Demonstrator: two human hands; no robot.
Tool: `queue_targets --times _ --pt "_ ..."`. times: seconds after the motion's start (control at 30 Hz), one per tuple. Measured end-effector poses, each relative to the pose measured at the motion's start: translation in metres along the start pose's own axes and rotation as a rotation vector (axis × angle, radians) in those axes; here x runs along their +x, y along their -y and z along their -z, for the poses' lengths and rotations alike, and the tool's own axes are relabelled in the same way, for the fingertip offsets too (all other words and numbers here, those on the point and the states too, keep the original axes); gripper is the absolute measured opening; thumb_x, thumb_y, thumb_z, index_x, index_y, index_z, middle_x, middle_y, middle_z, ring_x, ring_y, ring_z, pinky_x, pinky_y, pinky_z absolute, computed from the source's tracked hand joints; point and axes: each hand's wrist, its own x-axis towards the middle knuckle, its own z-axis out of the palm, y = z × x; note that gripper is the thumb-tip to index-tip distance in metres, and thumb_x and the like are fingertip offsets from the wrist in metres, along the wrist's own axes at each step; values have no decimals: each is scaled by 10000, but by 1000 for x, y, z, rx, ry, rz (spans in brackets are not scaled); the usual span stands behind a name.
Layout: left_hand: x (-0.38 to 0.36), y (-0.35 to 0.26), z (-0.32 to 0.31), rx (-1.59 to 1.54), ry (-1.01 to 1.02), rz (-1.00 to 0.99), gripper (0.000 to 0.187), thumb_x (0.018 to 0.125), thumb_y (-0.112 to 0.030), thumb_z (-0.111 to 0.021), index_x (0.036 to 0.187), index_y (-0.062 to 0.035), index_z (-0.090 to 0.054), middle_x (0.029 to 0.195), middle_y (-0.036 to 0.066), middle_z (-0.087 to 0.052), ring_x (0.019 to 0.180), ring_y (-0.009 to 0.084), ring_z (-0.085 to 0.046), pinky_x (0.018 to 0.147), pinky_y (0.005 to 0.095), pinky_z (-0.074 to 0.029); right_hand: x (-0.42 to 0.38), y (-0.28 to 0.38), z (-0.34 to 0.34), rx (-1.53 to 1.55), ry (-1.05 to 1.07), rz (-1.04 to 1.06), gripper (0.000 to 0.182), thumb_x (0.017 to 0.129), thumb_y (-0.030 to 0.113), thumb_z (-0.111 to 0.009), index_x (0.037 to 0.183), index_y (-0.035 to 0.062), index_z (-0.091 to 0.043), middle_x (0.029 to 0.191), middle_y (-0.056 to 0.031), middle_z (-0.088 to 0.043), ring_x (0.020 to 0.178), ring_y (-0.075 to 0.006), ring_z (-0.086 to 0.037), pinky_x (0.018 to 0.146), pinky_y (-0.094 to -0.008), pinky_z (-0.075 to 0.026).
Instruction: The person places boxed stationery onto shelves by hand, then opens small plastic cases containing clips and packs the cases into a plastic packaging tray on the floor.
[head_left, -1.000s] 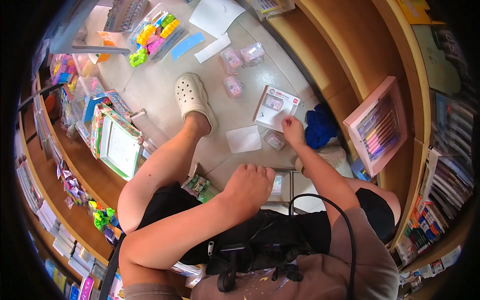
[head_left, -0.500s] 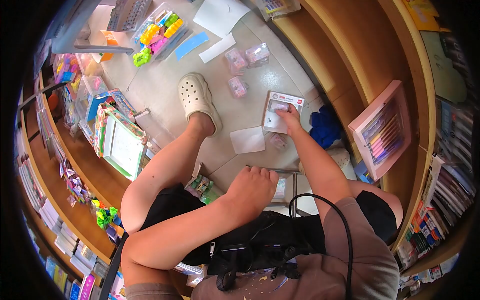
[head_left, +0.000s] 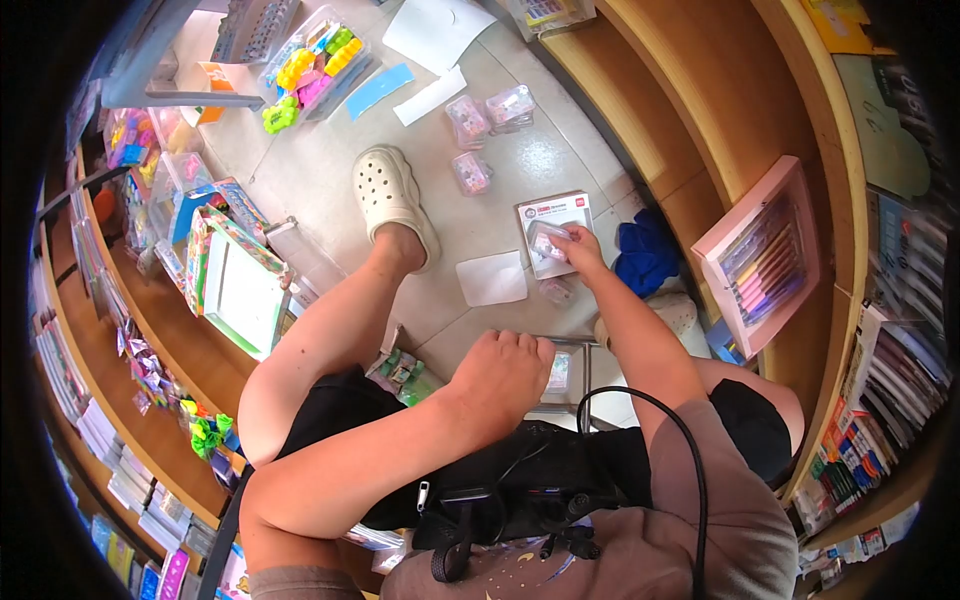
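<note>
Floor tile [head_left: 540,160], pale and jointed, is seen from the head camera between a left shelf [head_left: 150,385] and a right shelf [head_left: 685,125]. A small clear case [head_left: 546,241] is gripped by the bent fingers of the right hand [head_left: 580,249] and is held over the left part of a flat white box [head_left: 556,210]; whether the two are in contact cannot be told. The left hand [head_left: 503,373] is curled into a fist above the lap; whether anything is enclosed cannot be told.

The box's right side is hemmed by a blue cloth [head_left: 645,255], behind which the dark base edge of the right shelf is set. Its left side is faced by a broad stretch of tile, bounded by the left clog [head_left: 391,200]. Its lower edge is closely neighboured by one loose case [head_left: 556,290] and, to the left, by one white sheet [head_left: 492,278].

Beyond the box, three groups of pink-tinted cases [head_left: 471,173] are counted: two side by side, one slightly nearer. Farther off, one blue strip [head_left: 380,92], one white strip [head_left: 430,95], one large sheet [head_left: 435,32] and one clear bin [head_left: 345,82] of bright pieces are laid out. One pink-framed pen box [head_left: 757,265] is leaned at the right shelf.
</note>
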Motion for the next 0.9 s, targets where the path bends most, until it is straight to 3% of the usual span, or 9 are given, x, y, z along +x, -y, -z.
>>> queue_targets --times 0.17,0.47,0.77,0.9 --pt "0 -1 -3 -7 -25 -9 474 732 -265 -708 1049 16 -496 962 144 -595 941 296 -577 841 377 -448 -10 -10 4 290 14 -208 373 808 280 -718 1120 149 -562 970 2 -609 833 -105 -551 684 -263 -431" --pt "0 2 -3 -13 -34 -13 482 719 -260 -716 1037 21 -488 953 151 -595 928 302 -582 821 378 -454 -9 -9 -26 266 -135 -287 512 828 348 -688 1286 203 -509 1034 30 -602 889 -100 -491 747 -299 -365" --pt "-1 1 -2 -27 -23 -12 483 721 -241 -713 1051 28 -484 965 160 -594 934 308 -577 828 382 -450 15 -37 -28 63 -99 -188 511 822 199 -694 1250 -12 -512 1110 -125 -613 924 -205 -604 776 -302 -495" --pt "-1 1 -2 -24 -17 -12 487 724 -242 -712 1057 31 -483 965 161 -595 932 309 -577 833 383 -448 -1 -32 -32 -156 -98 -127 534 737 106 -722 1214 -40 -529 1101 -144 -624 947 -220 -616 793 -299 -501"
